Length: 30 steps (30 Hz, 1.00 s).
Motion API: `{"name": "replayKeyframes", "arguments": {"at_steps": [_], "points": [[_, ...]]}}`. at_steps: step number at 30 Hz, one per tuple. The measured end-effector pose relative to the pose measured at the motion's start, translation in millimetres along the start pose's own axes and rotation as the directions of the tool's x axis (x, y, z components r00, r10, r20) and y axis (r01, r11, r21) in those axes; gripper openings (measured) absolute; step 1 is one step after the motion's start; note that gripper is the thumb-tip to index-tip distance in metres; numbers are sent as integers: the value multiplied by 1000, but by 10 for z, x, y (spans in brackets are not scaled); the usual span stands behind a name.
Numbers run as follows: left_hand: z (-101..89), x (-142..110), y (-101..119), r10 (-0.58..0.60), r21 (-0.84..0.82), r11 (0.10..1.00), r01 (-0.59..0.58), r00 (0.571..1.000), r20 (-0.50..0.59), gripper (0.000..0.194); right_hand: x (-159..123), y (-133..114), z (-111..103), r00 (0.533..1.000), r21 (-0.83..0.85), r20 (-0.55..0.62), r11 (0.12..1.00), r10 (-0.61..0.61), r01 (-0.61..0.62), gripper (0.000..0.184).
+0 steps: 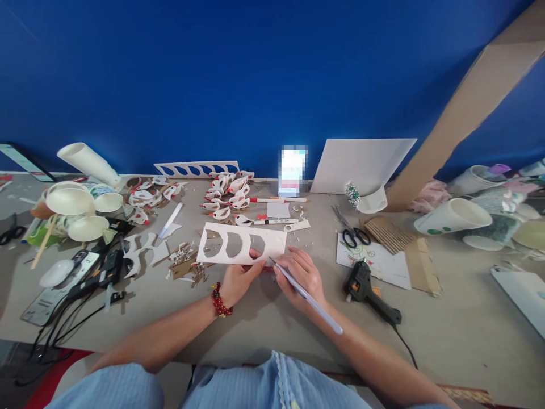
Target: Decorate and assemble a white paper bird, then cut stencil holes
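Note:
My left hand (240, 282), with a red bead bracelet on the wrist, grips the lower edge of a white foam board strip (279, 241). Several bird-shaped openings are cut through the strip, and a fingertip shows through one of them. In my right hand (303, 276) is a slim pale lavender craft knife (317, 307), its tip touching the board's lower right part. Just beyond the strip lie small white bird cutouts (221, 214) with red beaks and dark markings. A white marker (276, 222) rests behind the board.
Scissors (355, 232) and a black glue gun (368, 289) lie to the right, beside corrugated cardboard (387, 232). Brown scraps (191, 264) are left of my hands. Paper cups (70, 197), a power strip (59, 289) and cables fill the far left. A lit phone (293, 170) leans against the blue wall.

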<state>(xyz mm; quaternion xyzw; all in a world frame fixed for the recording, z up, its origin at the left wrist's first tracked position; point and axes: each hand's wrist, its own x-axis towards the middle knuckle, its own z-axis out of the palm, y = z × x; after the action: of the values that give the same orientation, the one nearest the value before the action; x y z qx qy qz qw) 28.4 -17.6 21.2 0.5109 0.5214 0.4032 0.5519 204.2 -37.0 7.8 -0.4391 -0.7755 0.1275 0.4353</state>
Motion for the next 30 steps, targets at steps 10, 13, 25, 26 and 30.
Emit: {"name": "replayKeyframes", "arguments": {"at_steps": [10,13,25,26,30], "points": [[21,10,9,4,-51,999,-6,1000,-30,28,14,-19,-22,1000,-3,4,1000,-4,4,12],[24,7,1,2,-59,998,-3,1000,-26,28,9,-12,-11,1000,-2,4,1000,-7,7,13],[24,19,-11,-24,-117,993,24,1000,-2,27,19,-22,-51,1000,-13,17,1000,-22,22,13],[24,18,-10,-23,-115,993,23,1000,-4,27,21,-21,-49,1000,-14,15,1000,-27,27,13],[7,14,-12,10,-35,999,-10,1000,1,24,40,-25,-38,999,-25,10,999,-30,31,12]]}}
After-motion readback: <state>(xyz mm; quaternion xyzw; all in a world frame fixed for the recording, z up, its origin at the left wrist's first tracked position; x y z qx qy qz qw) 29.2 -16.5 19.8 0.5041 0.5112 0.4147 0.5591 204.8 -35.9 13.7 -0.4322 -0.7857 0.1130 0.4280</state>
